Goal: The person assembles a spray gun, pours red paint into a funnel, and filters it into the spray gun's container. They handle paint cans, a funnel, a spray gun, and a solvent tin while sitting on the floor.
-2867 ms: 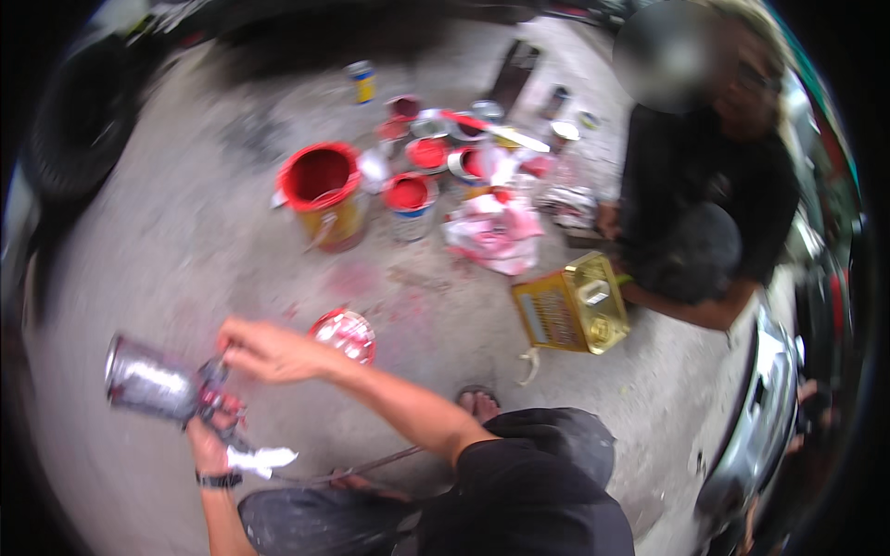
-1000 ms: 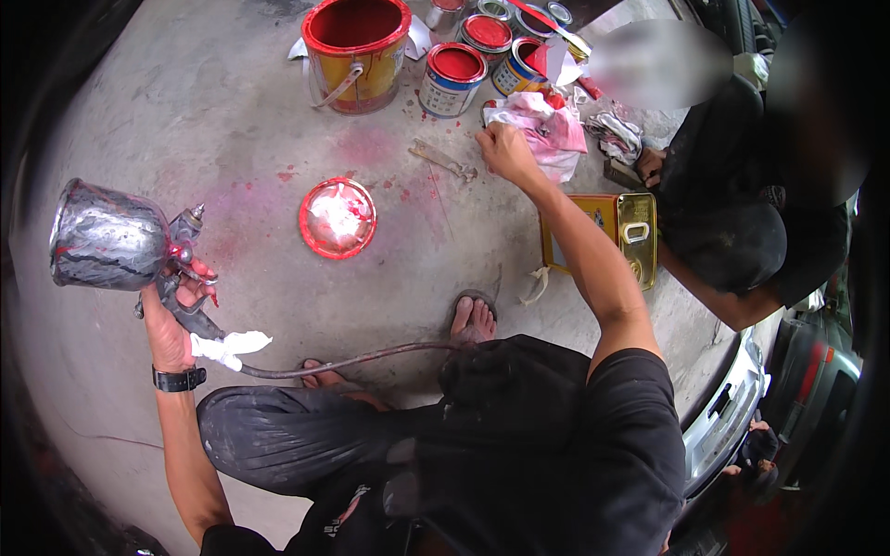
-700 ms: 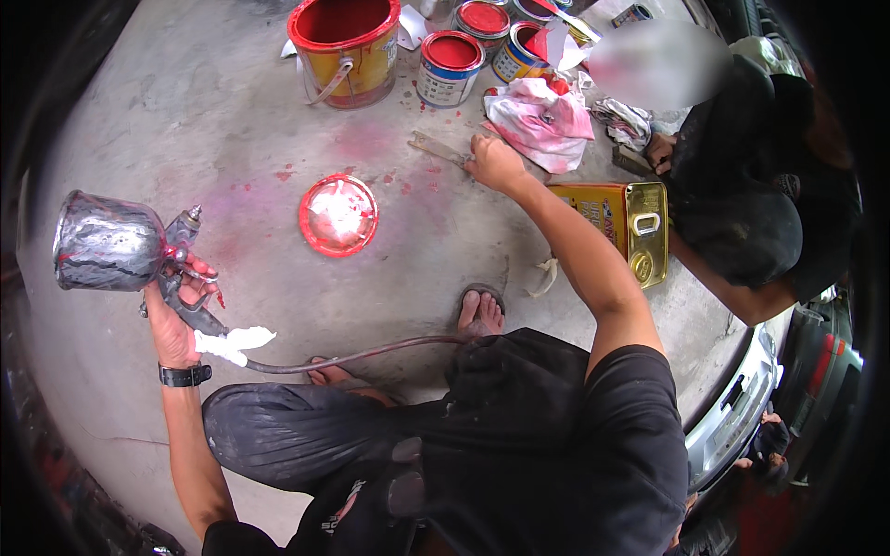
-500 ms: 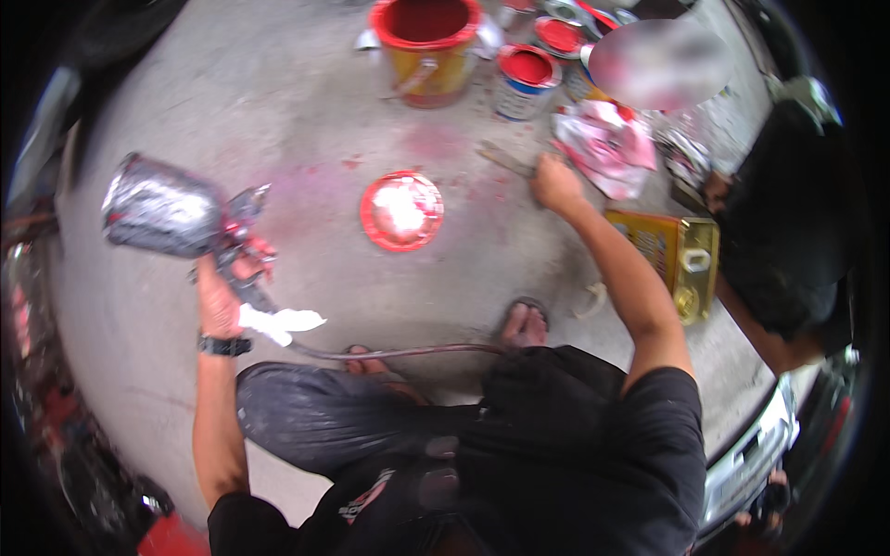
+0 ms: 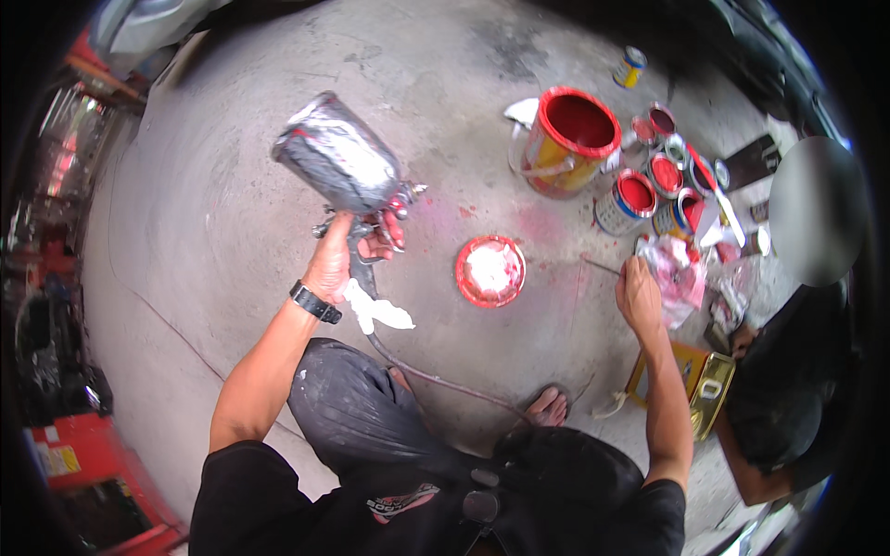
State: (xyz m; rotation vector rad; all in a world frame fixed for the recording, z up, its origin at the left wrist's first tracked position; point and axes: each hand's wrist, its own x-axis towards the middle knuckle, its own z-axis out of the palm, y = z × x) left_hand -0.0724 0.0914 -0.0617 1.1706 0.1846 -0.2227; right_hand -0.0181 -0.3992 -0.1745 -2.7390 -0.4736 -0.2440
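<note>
A gravity-feed spray gun [image 5: 357, 185] with a paint-crusted metal cup is gripped by its handle in the left hand [image 5: 336, 264], fingers wrapped tight, and is held up off the concrete floor [image 5: 232, 232], to the left of the round red can lid [image 5: 489, 271]. An air hose [image 5: 436, 378] trails from the handle past a white rag [image 5: 375, 313] toward the person's knee. The right hand [image 5: 639, 295] is stretched out to the right of the lid and is closed on the end of a thin stir stick [image 5: 603, 268]; how firmly cannot be told. Beyond the lid, a large yellow bucket of red paint [image 5: 567, 141] stands open, with several smaller open cans of red paint [image 5: 649, 190] just beside it. A yellow rectangular tin [image 5: 691, 387] lies near the right forearm, beside a second, crouching person [image 5: 788, 408].

Judged from this, the paint has been opened and the gun is in hand, but filling of the cup appears not yet done; whether the cup holds paint cannot be seen.
</note>
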